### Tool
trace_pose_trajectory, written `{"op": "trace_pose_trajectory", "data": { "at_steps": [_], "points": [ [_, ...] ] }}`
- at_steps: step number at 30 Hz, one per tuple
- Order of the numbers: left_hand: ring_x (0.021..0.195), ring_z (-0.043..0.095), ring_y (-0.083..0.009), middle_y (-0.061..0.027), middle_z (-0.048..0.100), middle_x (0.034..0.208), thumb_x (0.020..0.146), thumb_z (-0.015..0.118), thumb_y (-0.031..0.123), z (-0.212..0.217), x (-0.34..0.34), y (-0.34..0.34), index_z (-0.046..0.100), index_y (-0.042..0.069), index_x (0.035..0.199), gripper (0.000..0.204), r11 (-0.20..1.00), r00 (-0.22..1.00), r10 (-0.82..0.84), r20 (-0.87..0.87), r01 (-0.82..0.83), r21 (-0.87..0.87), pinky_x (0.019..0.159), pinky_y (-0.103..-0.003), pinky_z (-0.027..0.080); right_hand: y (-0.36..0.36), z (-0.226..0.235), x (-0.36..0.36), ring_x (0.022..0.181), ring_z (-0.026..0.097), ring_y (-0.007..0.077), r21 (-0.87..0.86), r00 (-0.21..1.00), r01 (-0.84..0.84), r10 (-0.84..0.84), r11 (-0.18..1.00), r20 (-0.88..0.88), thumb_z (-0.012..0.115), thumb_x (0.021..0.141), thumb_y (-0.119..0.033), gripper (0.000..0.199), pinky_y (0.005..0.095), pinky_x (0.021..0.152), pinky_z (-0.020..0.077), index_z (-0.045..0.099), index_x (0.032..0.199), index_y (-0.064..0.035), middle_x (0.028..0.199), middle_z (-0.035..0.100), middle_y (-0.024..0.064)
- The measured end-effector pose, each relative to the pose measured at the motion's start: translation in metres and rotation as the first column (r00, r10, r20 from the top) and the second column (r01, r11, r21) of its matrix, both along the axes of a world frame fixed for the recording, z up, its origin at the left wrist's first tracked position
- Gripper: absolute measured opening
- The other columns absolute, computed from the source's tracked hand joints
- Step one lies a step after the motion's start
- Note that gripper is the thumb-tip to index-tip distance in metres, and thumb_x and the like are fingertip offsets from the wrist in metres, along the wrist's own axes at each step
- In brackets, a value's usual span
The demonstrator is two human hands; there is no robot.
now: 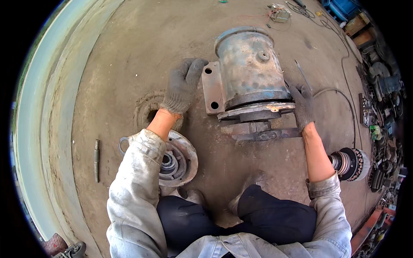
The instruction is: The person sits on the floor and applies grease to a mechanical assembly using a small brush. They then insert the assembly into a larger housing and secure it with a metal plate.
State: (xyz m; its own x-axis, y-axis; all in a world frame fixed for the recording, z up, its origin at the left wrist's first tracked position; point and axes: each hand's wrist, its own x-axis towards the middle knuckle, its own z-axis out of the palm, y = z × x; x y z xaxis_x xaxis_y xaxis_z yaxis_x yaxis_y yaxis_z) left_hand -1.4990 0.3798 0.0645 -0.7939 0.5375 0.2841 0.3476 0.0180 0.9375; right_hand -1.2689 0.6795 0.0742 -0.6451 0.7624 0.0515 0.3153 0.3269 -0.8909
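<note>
A worn, blue-grey cylindrical motor housing (pixel 251 69) lies on the floor in front of me, its end flange (pixel 258 111) towards me. My left hand (pixel 183 81), in a dark grey knitted glove, has its fingers bent against the far corner of the housing's flat mounting foot (pixel 213 88), which has two holes. On the opposite side my right hand (pixel 303 105), gloved alike, is closed at the rim by the flange; its fingertips are partly hidden. Metal bars (pixel 266 132) lie below the flange.
A round end cover (pixel 187 159) lies partly behind my left forearm. A rotor (pixel 353 164) is beyond my right forearm. A metal rod (pixel 97 161) is at left, a thin tool (pixel 303 74) at right. Cables (pixel 344 64) and piled metal parts (pixel 383 129) line the right side.
</note>
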Motion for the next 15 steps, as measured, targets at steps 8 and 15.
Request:
{"op": "trace_pose_trajectory", "data": {
  "at_steps": [8,15],
  "points": [
    [0.104,0.067,-0.0409,-0.0217,0.071,0.110,0.097,0.064,0.019,-0.082,0.064,-0.155,0.073,-0.003,0.108,0.026,0.959,0.968,0.019,-0.251,-0.089,-0.271,0.093,-0.046,0.053,-0.024,-0.019,-0.003,0.089,0.062,0.0114,-0.238,0.997,-0.038,0.022,0.971,-0.070,0.065,0.100,-0.019,0.024,0.0267,0.080,0.0493,0.070,0.115,-0.0003,0.098,0.069,0.0029],
    [0.115,0.065,-0.0376,-0.0205,0.068,0.124,0.097,0.070,0.020,-0.063,0.053,-0.091,0.069,-0.001,0.122,0.032,0.933,0.948,-0.228,-0.223,0.146,-0.330,0.101,-0.044,0.051,-0.016,-0.023,-0.009,0.091,0.058,0.0104,-0.052,0.999,0.026,-0.028,0.998,-0.039,0.070,0.099,-0.026,0.029,0.0272,0.081,0.0468,0.071,0.117,-0.0031,0.098,0.066,0.0006]
  ]
}}
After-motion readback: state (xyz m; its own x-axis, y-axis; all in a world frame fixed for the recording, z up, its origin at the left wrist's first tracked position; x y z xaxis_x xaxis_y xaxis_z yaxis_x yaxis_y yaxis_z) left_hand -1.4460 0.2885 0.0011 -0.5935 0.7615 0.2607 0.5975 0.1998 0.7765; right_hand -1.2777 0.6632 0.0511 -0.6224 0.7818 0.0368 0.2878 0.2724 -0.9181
